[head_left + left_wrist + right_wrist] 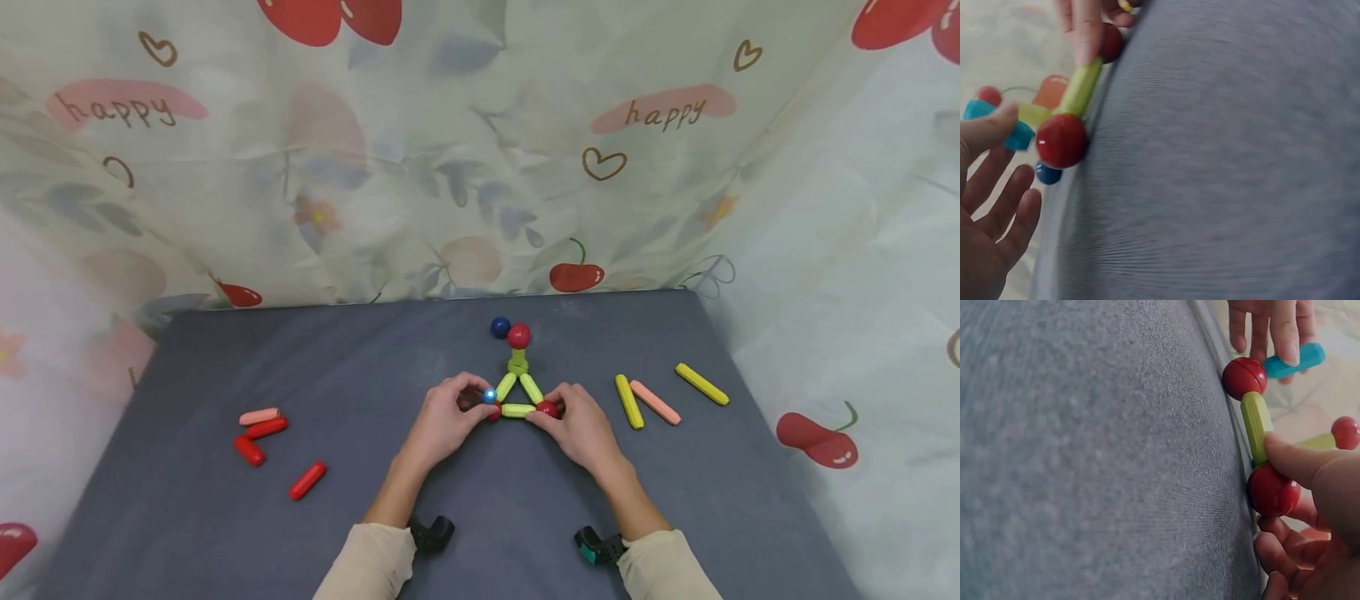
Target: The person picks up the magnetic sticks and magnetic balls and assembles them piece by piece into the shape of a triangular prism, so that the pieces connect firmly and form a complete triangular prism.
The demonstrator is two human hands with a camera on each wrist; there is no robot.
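Observation:
A triangle of yellow-green rods (517, 411) lies on the table, with red balls at its two near corners. My left hand (441, 419) pinches a blue rod (1304, 359) between thumb and fingers. One end of that rod meets the left red ball (1061, 140). At the opposite corner, my right hand (581, 425) grips the right red ball (1272, 490), its thumb lying along the end of the near rod. From the triangle's far corner, a green piece (517, 364) leads to another red ball (519, 336), beside a dark blue ball (500, 327).
Several short red rods (307, 481) and a pink rod (258, 416) lie on the left of the grey table (510, 533). To the right are two yellow rods (702, 384) and a longer pink rod (656, 402). A patterned curtain (420, 208) hangs behind.

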